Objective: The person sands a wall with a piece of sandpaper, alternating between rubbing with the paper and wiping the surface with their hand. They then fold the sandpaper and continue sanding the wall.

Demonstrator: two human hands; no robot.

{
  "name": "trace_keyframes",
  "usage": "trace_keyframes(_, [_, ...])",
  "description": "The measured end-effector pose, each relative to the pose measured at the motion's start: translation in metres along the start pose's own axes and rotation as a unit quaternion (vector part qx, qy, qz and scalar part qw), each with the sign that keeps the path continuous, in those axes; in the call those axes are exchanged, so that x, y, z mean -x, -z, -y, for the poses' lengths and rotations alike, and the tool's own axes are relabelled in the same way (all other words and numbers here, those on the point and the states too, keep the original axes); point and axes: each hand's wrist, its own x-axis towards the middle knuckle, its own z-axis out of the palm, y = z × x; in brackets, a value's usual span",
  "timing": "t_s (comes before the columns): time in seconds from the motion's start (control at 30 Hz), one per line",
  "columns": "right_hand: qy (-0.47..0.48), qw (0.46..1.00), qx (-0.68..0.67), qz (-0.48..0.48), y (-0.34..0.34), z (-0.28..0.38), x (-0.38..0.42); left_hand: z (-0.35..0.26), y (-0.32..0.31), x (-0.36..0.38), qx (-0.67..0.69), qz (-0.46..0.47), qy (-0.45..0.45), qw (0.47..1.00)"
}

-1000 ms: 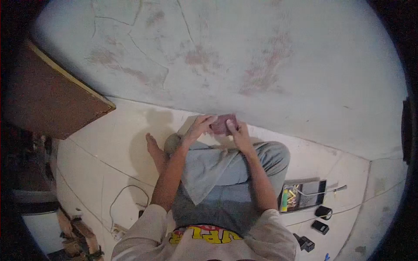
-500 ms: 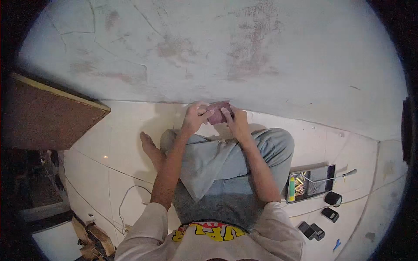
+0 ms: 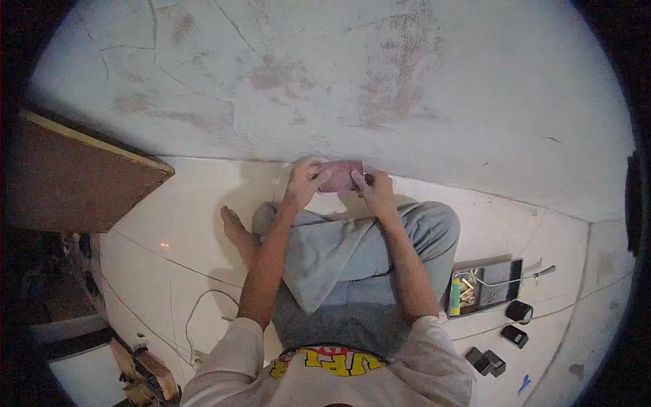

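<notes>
In front of my crossed legs I hold a small maroon sheet of sandpaper up near the foot of the wall. My left hand is closed on its left edge, the thumb lying on the face. At the other end, my right hand pinches the right edge, with its thumb also on the near face. The sheet looks flat and roughly rectangular. Fingers behind it are mostly hidden.
A scuffed wall rises ahead. To the right lie a black tray with a paint roller, several black items and a small blue object. A brown board and a cable are on the left.
The sandpaper has turned from tilted and bent to flatter and more level between my hands. My right hand has shifted slightly right. The view has moved a little.
</notes>
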Motion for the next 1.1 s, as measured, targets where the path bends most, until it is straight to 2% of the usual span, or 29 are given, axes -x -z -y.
trace_keyframes(0.03, [-0.039,0.998,0.025,0.044,0.002,0.003,0.001,-0.004,0.000,0.000,-0.011,0.020,-0.010,1.000])
trace_keyframes(0.07, [-0.040,0.998,0.024,0.042,0.005,0.006,0.001,-0.007,0.000,0.002,-0.011,0.021,-0.011,1.000])
trace_keyframes(0.13, [-0.082,0.989,0.048,0.114,0.011,0.013,0.006,-0.013,0.000,0.010,0.029,0.059,0.040,0.997])
trace_keyframes(0.17, [-0.083,0.989,0.047,0.113,0.012,0.016,0.008,-0.018,0.000,0.011,0.028,0.060,0.041,0.997])
trace_keyframes(0.23, [-0.143,0.984,0.003,0.102,0.013,0.020,0.010,-0.026,0.002,0.011,-0.059,0.064,0.094,0.992])
trace_keyframes(0.37, [-0.109,0.991,-0.007,0.080,0.002,-0.032,-0.001,0.002,0.004,0.000,-0.008,0.030,0.090,0.995])
trace_keyframes(0.43, [-0.052,0.998,0.036,-0.013,-0.012,-0.068,-0.007,-0.008,-0.001,0.001,0.068,-0.026,0.065,0.995])
trace_keyframes(0.47, [-0.053,0.998,0.035,-0.013,-0.006,-0.048,-0.005,-0.010,-0.002,0.000,0.068,-0.026,0.066,0.995])
trace_keyframes(0.53, [-0.056,0.997,0.030,-0.034,0.007,-0.014,0.000,-0.011,-0.005,0.000,0.109,-0.080,0.126,0.983])
trace_keyframes(0.57, [-0.058,0.997,0.030,-0.033,0.008,-0.013,0.000,-0.011,-0.004,0.000,0.109,-0.080,0.127,0.983])
trace_keyframes(0.63, [-0.038,0.998,0.036,-0.035,0.008,-0.013,0.000,-0.009,-0.001,0.000,0.138,-0.016,0.149,0.979])
trace_keyframes(0.73, [-0.009,0.996,0.072,-0.045,0.006,-0.017,-0.001,-0.002,-0.005,-0.005,0.150,-0.008,0.153,0.977])
trace_keyframes(0.87, [-0.008,0.995,0.080,-0.066,0.004,-0.020,-0.002,-0.005,-0.007,-0.005,0.170,-0.008,0.094,0.981])
trace_keyframes(0.93, [-0.015,0.992,0.090,-0.084,0.002,-0.023,-0.002,-0.006,-0.010,-0.006,0.139,-0.057,0.073,0.986])
trace_keyframes(1.07, [0.002,0.983,0.144,-0.110,-0.003,-0.033,-0.003,-0.003,-0.011,-0.006,0.100,-0.042,0.067,0.992])
trace_keyframes(1.1, [-0.022,0.985,0.147,-0.092,-0.002,-0.032,-0.002,-0.002,-0.012,-0.006,0.106,-0.044,0.082,0.990])
